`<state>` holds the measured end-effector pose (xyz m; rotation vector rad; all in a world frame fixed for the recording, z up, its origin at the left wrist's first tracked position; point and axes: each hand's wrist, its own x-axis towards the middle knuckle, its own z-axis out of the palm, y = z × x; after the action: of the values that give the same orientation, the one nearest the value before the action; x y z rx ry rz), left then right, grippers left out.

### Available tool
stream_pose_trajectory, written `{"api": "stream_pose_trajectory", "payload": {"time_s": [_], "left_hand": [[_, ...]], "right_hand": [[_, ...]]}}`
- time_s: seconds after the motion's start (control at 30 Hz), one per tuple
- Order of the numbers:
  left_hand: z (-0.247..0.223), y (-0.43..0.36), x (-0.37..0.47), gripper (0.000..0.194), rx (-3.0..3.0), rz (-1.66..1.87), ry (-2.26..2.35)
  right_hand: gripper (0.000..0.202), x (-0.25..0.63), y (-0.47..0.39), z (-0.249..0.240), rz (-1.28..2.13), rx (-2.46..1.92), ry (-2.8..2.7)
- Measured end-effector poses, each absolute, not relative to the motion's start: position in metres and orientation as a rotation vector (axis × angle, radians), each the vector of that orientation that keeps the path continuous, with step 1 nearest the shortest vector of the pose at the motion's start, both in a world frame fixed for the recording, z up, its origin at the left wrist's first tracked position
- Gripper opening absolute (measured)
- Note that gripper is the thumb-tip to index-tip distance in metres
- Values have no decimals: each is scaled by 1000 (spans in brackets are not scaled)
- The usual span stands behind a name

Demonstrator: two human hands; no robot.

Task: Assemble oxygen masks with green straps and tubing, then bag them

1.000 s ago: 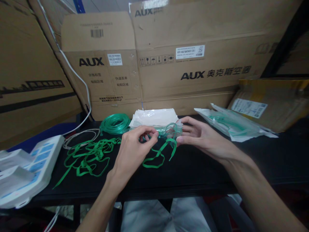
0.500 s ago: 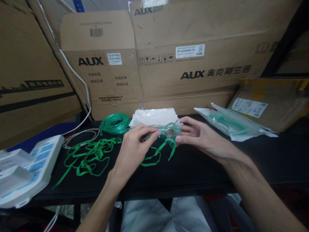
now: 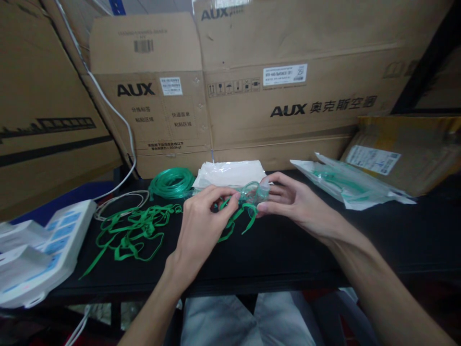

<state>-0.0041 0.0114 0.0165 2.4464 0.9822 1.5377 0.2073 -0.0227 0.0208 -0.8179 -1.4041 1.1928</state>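
Left hand (image 3: 206,211) pinched closed; right hand (image 3: 293,199) curled round clear plastic (image 3: 261,192).

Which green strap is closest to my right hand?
The strap right beside that hand's thumb; the tangled straps lie farther left, near the white power strip.

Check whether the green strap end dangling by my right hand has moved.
Yes, the green strap end has shifted left, judged against the white packet behind it.
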Motion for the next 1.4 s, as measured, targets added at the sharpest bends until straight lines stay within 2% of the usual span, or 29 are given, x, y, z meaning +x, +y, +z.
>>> {"api": "stream_pose_trajectory", "payload": {"time_s": [0.27,0.43,0.53,0.83,1.4], "left_hand": [[17,12,-4,14,2253,1443,1024],[16,17,-4,27,2010,1261,828],[15,21,-4,35,1887,1155,715],[21,15,-5,31,1936,1173,664],[16,9,-1,22,2272,1220,800]], "right_hand": [[41,203,-22,20,1046,-777,-1506],[38,201,-24,19,885,-837,-1570],[29,201,-26,20,873,-826,-1610],[9,201,-29,23,723,-863,-1643],[15,186,-30,16,445,-934,-1675]]}}
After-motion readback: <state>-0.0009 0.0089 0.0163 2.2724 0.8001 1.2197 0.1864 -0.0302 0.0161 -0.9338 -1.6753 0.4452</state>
